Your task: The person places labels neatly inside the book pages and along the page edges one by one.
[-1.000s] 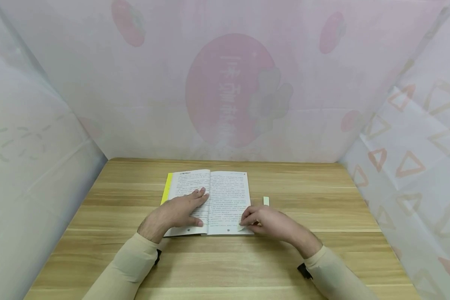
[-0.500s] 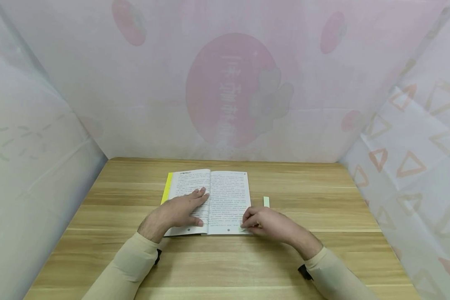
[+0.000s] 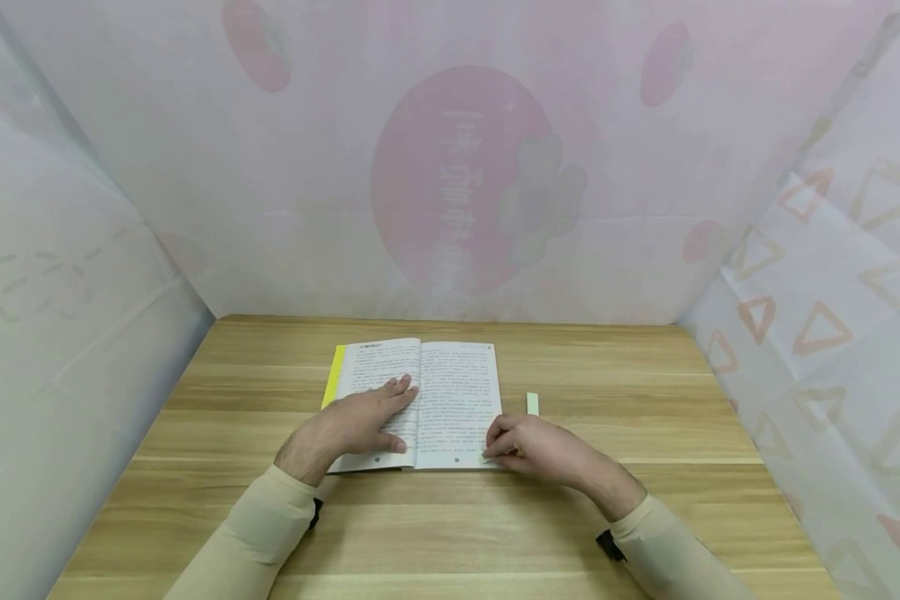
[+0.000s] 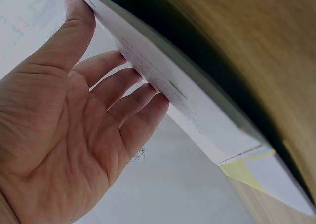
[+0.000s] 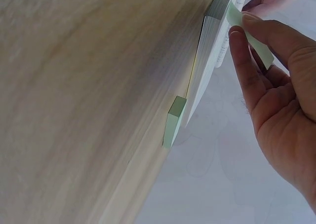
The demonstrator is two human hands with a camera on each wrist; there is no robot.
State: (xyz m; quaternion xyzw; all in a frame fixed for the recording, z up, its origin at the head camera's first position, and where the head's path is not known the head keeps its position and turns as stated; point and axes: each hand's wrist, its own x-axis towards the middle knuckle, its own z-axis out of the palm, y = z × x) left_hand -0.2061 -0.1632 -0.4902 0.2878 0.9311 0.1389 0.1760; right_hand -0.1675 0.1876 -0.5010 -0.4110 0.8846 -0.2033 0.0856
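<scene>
An open book (image 3: 457, 392) with printed pages lies on the wooden table, a yellow strip showing along its left edge. My left hand (image 3: 360, 421) rests on the left page with its fingers spread; the left wrist view shows their tips touching the paper. At the lower right corner of the right page is my right hand (image 3: 536, 446). In the right wrist view, its thumb and index finger pinch a thin pale green sticky note (image 5: 259, 50), whose far end reaches the page. From above, my fingers hide most of that note.
A small pale green pad of sticky notes (image 3: 532, 403) lies on the table just right of the book, partly behind my right hand. Wooden tabletop (image 3: 450, 533) extends around the book. Printed fabric walls (image 3: 307, 208) enclose the back and sides.
My right hand has shifted slightly to the right at the page corner, and less of the sticky note shows from above. My left hand has stayed in place on the left page.
</scene>
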